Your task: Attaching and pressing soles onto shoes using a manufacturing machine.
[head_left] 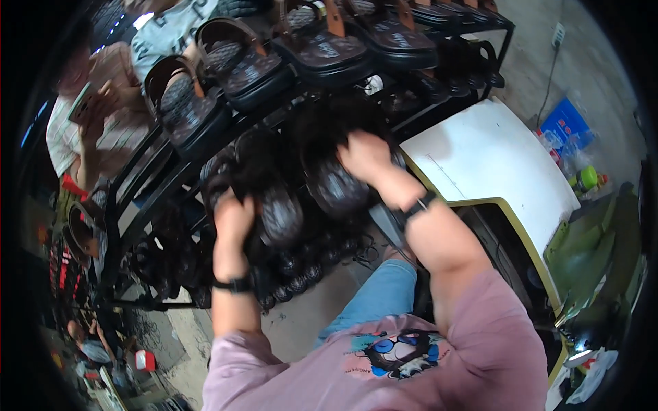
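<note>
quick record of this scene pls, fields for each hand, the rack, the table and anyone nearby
left hand: left hand grips a dark patterned sandal on the rack's lower tier
right hand: right hand grips a second dark sandal beside it
rack: black metal rack, tiers filled with dark sandals with brown straps
table: white table with yellow edge, on the right
nearby: seated person in a striped shirt, upper left, holding a phone

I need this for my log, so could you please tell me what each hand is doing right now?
Left hand: closed on a dark patterned sandal at the rack.
Right hand: closed on another dark sandal.
</note>
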Demonstrator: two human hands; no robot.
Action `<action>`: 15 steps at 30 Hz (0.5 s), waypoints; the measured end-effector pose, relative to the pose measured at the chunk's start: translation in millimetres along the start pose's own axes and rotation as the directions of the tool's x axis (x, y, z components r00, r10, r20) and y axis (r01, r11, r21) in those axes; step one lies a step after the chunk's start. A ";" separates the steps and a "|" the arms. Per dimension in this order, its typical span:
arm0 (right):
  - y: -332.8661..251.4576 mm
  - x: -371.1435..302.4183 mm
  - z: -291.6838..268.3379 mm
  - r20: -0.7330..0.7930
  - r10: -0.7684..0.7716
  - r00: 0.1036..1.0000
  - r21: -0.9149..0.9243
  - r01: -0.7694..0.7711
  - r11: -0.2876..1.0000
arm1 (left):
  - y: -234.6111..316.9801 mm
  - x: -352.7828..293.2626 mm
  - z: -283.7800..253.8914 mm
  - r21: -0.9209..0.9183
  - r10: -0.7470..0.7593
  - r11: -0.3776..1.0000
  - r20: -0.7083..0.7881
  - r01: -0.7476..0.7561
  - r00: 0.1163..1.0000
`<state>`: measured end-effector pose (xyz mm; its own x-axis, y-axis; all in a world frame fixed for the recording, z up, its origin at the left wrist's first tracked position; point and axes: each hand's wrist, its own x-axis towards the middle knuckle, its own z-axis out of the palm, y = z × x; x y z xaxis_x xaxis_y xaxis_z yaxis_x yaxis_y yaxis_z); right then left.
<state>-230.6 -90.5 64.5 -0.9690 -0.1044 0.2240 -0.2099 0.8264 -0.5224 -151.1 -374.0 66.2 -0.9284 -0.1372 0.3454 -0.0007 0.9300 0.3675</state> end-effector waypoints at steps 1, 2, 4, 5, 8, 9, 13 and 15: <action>20.2 -33.4 -9.5 -0.111 -0.006 0.994 0.019 0.008 1.000 | 20.1 -19.7 12.0 0.043 0.015 0.999 -0.016 -0.015 1.000; 41.5 -70.1 -14.6 -0.177 0.013 0.984 -0.017 -0.016 1.000 | 31.0 -45.7 28.7 0.052 0.143 0.989 -0.035 -0.141 0.989; 93.3 -130.5 -38.5 -0.437 -0.084 0.895 -0.161 0.014 0.987 | 85.6 -77.6 54.6 -0.047 0.360 0.931 -0.056 -0.363 0.931; 117.8 -155.1 -51.1 -0.586 -0.217 0.781 -0.277 0.059 0.959 | 120.2 -90.3 57.0 -0.140 0.436 0.887 -0.059 -0.440 0.898; 186.8 -206.1 -96.2 -0.680 0.184 0.710 -0.110 -0.346 0.932 | 200.7 -79.6 114.8 -0.282 0.576 0.794 0.063 -0.539 0.815; 207.8 -208.1 -118.1 -0.690 0.273 0.670 -0.106 -0.466 0.878 | 237.2 -67.3 133.6 -0.316 0.581 0.793 0.138 -0.520 0.802; 294.6 -215.9 -174.5 -0.636 0.535 0.556 -0.143 -0.766 0.626 | 390.8 -31.6 191.7 -0.376 0.638 0.760 0.269 -0.531 0.722; 339.7 -224.0 -180.3 -0.622 0.572 0.534 -0.144 -0.797 0.587 | 429.4 -24.1 227.3 -0.420 0.594 0.792 0.359 -0.443 0.720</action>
<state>-61.3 313.5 -14.9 -0.5563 0.7615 0.3326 0.6677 0.6479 -0.3666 -213.5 106.1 19.4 -0.8025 0.5757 0.1568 0.5671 0.6543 0.5003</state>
